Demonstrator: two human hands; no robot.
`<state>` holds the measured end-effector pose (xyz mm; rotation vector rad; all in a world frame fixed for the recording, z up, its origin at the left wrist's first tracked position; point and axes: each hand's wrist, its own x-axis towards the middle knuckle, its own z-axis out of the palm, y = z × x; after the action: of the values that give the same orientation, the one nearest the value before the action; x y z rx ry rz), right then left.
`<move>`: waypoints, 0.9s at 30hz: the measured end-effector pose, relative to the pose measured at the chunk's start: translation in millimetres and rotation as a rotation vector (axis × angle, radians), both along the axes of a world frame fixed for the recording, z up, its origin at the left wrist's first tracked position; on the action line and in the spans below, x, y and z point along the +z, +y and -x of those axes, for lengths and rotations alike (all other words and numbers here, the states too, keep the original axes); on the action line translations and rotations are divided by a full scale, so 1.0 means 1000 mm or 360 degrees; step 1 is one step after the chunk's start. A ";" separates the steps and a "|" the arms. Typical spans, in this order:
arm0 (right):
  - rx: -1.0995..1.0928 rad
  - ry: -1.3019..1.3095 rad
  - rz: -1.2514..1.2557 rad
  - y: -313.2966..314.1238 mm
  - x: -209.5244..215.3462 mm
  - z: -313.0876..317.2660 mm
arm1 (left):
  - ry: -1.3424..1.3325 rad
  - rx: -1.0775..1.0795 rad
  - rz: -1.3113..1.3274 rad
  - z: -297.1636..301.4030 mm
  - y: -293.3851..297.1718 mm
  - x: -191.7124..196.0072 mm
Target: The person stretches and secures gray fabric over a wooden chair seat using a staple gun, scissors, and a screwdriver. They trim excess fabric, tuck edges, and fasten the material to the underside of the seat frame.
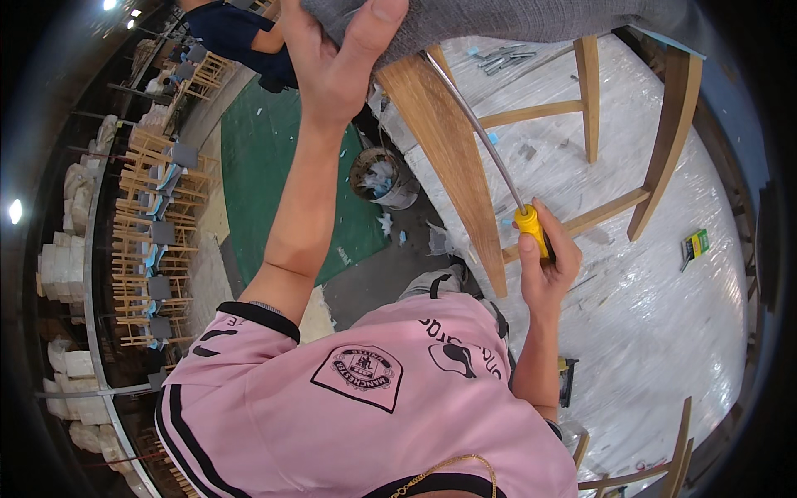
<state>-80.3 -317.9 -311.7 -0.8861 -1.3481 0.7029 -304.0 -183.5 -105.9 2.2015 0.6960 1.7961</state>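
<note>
A wooden chair lies tilted on the table, its grey upholstered seat (506, 23) along the top of the view and its wooden legs (452, 153) pointing toward me. My left hand (336, 70) grips the seat's left corner, thumb over the fabric; its other fingers are partly cut off by the frame. In my right hand (550, 264) is a screwdriver (496, 156) with a yellow handle, fingers wrapped round it. The long metal shaft runs up beside the nearest leg to the seat's underside; what its tip touches is hard to make out.
Clear plastic wrap covers the table (664, 307). Several metal bolts (505, 58) and a small green-yellow packet (695, 246) lie on it. A bucket (398, 192) of scraps stands beside a green mat (266, 158). Stacked chairs (158, 236) line the left; a person in dark clothes (228, 33) is beyond.
</note>
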 end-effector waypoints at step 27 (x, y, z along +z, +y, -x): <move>-0.0104 -0.0954 -0.0220 0.052 0.075 -0.067 | 0.0159 -0.0254 0.0178 0.034 0.016 0.015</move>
<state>-13.7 -265.5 -236.8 -1.0687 -1.8602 0.2896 -337.6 -167.9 -91.3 2.2166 0.6055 1.5429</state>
